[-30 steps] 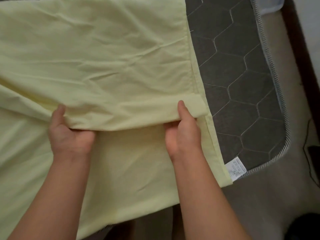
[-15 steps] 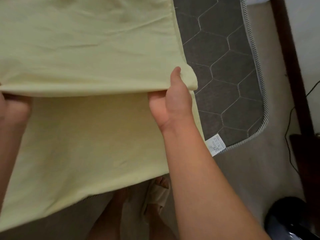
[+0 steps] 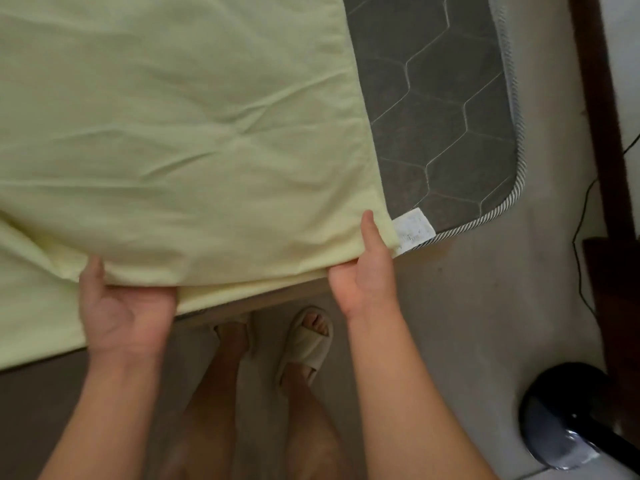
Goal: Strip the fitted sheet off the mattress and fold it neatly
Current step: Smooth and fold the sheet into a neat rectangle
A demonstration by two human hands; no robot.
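The pale yellow fitted sheet [image 3: 180, 133] lies spread over the left and middle of the grey hexagon-quilted mattress [image 3: 446, 109]. Its upper layer is folded over a lower layer along the near edge of the bed. My left hand [image 3: 121, 306] grips that folded edge from below, thumb on top. My right hand [image 3: 367, 271] pinches the sheet's near right corner, thumb on top, beside the white label [image 3: 414, 228] on the mattress corner. The lower layer shows as a strip under the fold between my hands.
The bare mattress corner with striped piping [image 3: 519, 140] lies right of the sheet. My feet in pale slippers [image 3: 306, 344] stand on the floor below the bed edge. A dark round object [image 3: 568, 417] sits at the lower right, and a dark wooden frame [image 3: 595, 109] with a cable runs along the right.
Both hands have drawn the folded sheet edge toward me, to the near edge of the mattress. The lower layer that was wide open is now almost covered. My left hand is back in view.
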